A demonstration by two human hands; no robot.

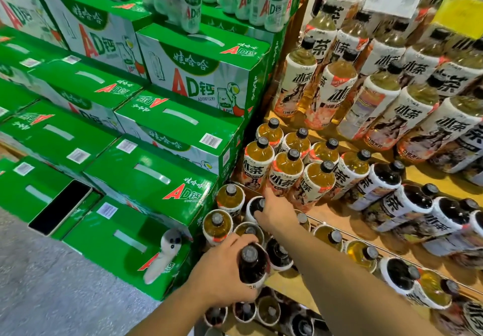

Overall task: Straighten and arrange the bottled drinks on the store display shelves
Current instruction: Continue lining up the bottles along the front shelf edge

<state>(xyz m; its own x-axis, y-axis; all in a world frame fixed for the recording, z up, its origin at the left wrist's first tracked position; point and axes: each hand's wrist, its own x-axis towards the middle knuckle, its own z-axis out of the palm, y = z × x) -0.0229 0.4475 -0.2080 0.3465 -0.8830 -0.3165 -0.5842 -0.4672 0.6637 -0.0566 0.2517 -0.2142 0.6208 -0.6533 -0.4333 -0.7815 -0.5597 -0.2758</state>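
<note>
Head view: nearest, the left hand [224, 270] wraps its fingers round the neck of a dark plastic tea bottle with a grey cap [252, 267], held at the front of the wooden display shelf [329, 214]. Just beyond, the right hand [274, 211] closes thumb and fingers on the top of a second dark white-labelled bottle [254, 205] standing among amber tea bottles [230, 199] on that shelf. Stacked green cardboard drink cartons [167, 178] rise to the left, a black phone [61, 207] lying on one.
</note>
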